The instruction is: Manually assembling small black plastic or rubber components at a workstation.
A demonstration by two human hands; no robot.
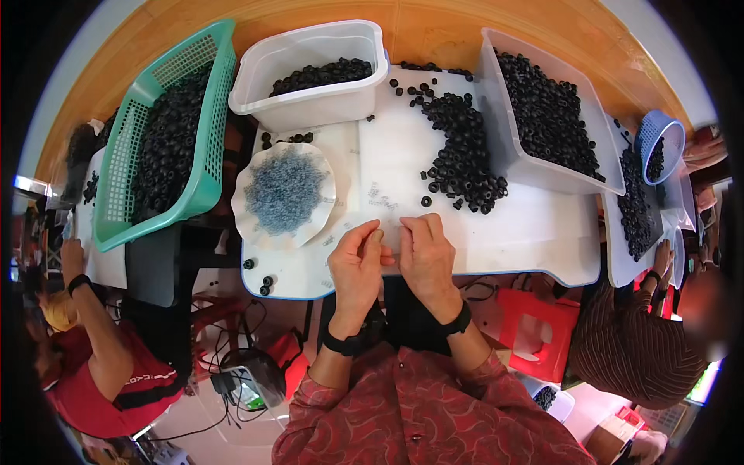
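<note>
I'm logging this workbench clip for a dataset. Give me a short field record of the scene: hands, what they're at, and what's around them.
left hand: left hand, fingers pinched together at the table's near edge; whether it holds a part is too small to tell
right hand: right hand, resting on the white table, fingertips beside the left hand
loose pile: black rings on the table
plate: white plate of small blue-grey parts
containers: green basket, white tub, clear bin, all holding black rings

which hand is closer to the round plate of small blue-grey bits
Left. The left hand lies just right of and below the plate of blue-grey bits; the right hand sits beyond the left hand, farther to the plate's right.
</note>
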